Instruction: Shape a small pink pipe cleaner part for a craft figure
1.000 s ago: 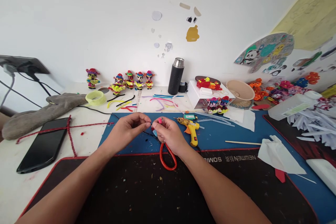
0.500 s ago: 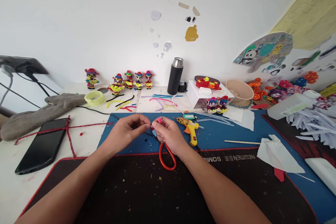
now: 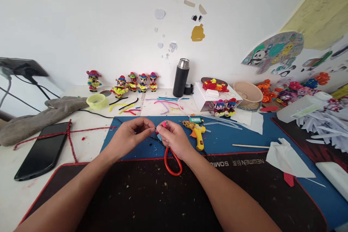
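My left hand (image 3: 137, 134) is pinched, its thumb and forefinger on something tiny that I cannot make out. My right hand (image 3: 171, 136) is closed close beside it, fingertips nearly meeting those of the left. A small pink piece (image 3: 164, 124) shows at the right hand's fingers, and a light-blue bit (image 3: 159, 136) peeks out below them. Under the right hand lies a red loop-shaped handle (image 3: 173, 169), like that of scissors; the rest of it is hidden. A yellow hot glue gun (image 3: 199, 137) rests just right of the right hand.
Several pipe-cleaner figures (image 3: 132, 82) stand along the wall near loose pipe cleaners (image 3: 127, 106). A black thermos (image 3: 181, 79) stands behind the hands. On the left are a phone (image 3: 40, 156) and yellow tape (image 3: 97, 101); right, a stick (image 3: 250, 146) and tissue (image 3: 288, 159).
The camera view has shifted very slightly. Both hands keep nearly the same pose, fingertips still together, and nothing else has visibly moved.
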`<state>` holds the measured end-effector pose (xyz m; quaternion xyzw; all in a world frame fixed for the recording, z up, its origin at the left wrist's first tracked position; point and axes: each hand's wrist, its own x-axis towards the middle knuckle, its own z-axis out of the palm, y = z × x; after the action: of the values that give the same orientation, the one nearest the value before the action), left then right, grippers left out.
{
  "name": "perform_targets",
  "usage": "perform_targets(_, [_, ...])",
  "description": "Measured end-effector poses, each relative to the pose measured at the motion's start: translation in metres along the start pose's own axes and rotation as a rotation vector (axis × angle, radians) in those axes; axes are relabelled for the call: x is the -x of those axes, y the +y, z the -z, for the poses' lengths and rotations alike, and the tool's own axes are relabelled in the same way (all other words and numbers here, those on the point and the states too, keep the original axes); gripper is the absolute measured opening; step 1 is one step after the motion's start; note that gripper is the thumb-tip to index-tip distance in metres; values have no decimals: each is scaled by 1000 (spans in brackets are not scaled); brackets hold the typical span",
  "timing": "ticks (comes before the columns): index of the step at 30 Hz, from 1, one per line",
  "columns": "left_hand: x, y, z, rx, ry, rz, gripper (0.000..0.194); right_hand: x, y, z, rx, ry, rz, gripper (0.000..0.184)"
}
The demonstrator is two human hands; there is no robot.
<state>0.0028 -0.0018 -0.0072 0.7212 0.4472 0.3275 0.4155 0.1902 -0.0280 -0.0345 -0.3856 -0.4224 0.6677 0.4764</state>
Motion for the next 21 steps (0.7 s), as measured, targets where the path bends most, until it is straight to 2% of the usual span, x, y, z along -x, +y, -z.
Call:
perform_targets(14, [1,1,-1,-71,-40,-24,25,0,2,0,9,7,-2,40])
perform_targets(21, [1,1,-1,-36,-52,1,25,0,1,0,4,5,5,44])
